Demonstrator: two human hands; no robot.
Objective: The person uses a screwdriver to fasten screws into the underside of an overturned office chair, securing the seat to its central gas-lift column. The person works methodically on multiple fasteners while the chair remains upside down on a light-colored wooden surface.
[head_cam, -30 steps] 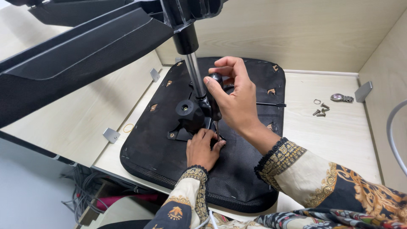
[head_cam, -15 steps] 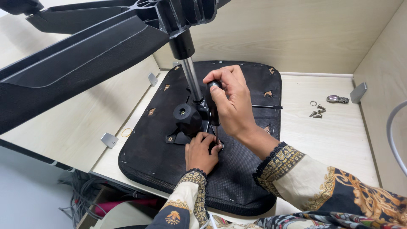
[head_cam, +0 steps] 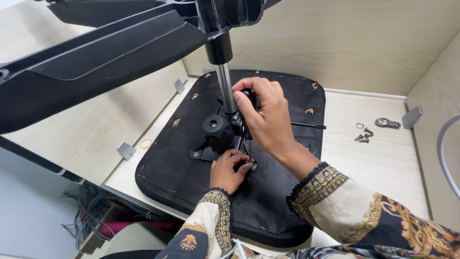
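Head view: my right hand (head_cam: 266, 117) is clamped on a black knob beside the gas post (head_cam: 225, 86); my left hand (head_cam: 229, 169), fingers curled together, steadies the mechanism (head_cam: 218, 136) on the upturned seat (head_cam: 268, 201), on the bench (head_cam: 383, 163). Fastening step; next calls for steady turning.

A black fabric-covered chair seat underside (head_cam: 268, 201) with a black metal mechanism (head_cam: 218, 134) and a silver steel column (head_cam: 226, 88) lies on a pale beige wood-grain tabletop (head_cam: 383, 163), beside silver screws (head_cam: 362, 138), while cream-and-black sleeves (head_cam: 364, 216) bear gold ornamental print.
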